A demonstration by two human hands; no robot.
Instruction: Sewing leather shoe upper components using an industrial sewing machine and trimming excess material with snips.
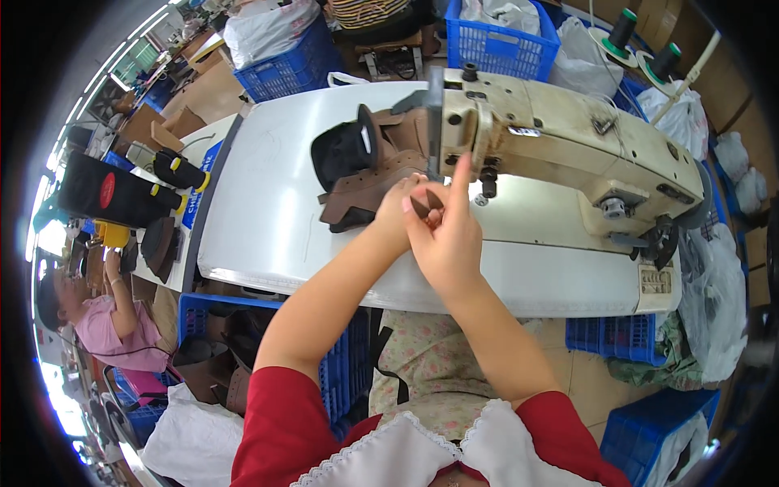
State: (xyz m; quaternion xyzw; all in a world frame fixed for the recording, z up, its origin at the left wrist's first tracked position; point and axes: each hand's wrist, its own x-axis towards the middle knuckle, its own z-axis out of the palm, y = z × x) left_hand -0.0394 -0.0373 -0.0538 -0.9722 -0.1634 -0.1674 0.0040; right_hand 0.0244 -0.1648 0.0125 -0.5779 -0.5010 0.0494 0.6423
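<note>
A brown leather shoe upper with black lining (357, 188) lies on the white, rounded machine table (272, 174), beside the head of a cream-coloured sewing machine (535, 122), probably so its seams sit within reach of the needle. The left hand (393, 219) is at its near edge; the right hand (448, 243) meets it, index finger extended, around a small dark-brown piece (426, 203). I cannot tell which hand grips that piece. Further out, a blue plastic crate (345, 369) below the table contains brown and dark pieces (207, 373); beyond the table, another blue latticed crate (284, 81) holds a white plastic bag (272, 32).
</note>
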